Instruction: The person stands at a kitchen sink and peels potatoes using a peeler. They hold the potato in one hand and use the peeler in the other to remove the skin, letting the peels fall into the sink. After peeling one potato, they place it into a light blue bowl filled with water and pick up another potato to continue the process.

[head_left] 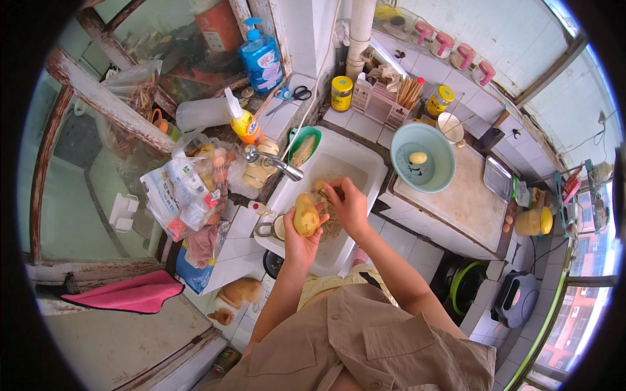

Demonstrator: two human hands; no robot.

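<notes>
A mostly peeled potato (306, 215) rests in my left hand (298, 239), held over the near left part of the white sink (359, 163). Just to its right, the bent fingers of my right hand (349, 207) pinch a small dark tool, largely covered by the fingers; its exact kind cannot be made out. Beyond the potato, a small yellowish piece (320, 185) shows by the right fingertips. Brownish water and scraps lie in the basin below. A chrome faucet (288, 170) reaches over the sink from the left.
Right of the sink, a pale blue basin (398, 141) holds another peeled potato (418, 158) on the counter board (455, 205). A green scoop-shaped container (317, 134) sits at the sink's far left corner. A handled cup (279, 228) stands near my left hand. A cat (239, 295) is on the floor.
</notes>
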